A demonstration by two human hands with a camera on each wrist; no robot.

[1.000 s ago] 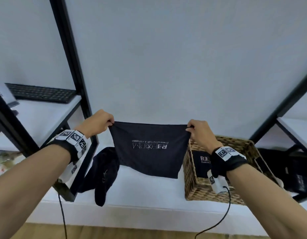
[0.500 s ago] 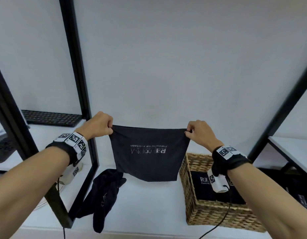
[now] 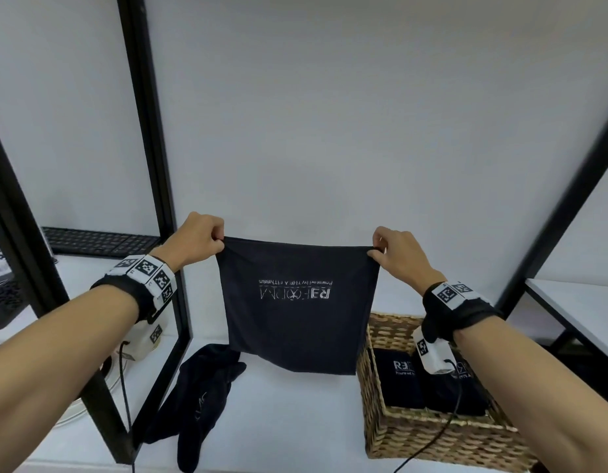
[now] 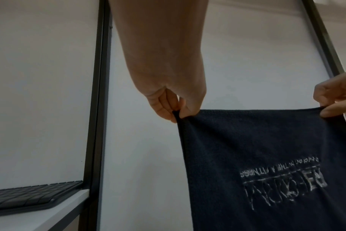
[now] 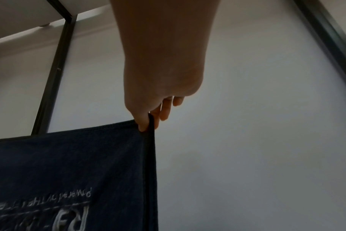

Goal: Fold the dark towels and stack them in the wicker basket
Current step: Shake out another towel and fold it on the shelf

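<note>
A dark towel (image 3: pixel 297 322) with an upside-down white logo hangs spread flat in the air above the white table (image 3: pixel 295 414). My left hand (image 3: pixel 202 242) pinches its upper left corner (image 4: pixel 177 114). My right hand (image 3: pixel 389 249) pinches the upper right corner (image 5: pixel 149 123). A second dark towel (image 3: pixel 200 401) lies crumpled on the table at the lower left. The wicker basket (image 3: pixel 432 435) stands at the lower right with folded dark towels (image 3: pixel 403 384) inside it, partly hidden by my right wrist.
Black frame posts (image 3: pixel 149 165) rise on the left, another post (image 3: pixel 562 186) on the right. A dark keyboard (image 3: pixel 98 242) lies on the left desk. Another white tabletop (image 3: pixel 582 308) shows at the far right. A cable (image 3: pixel 125 387) hangs from my left wrist.
The view has tilted down and shifted right, and the basket's inside now shows more. Both hands keep the same pinch on the towel, which stays stretched between them.
</note>
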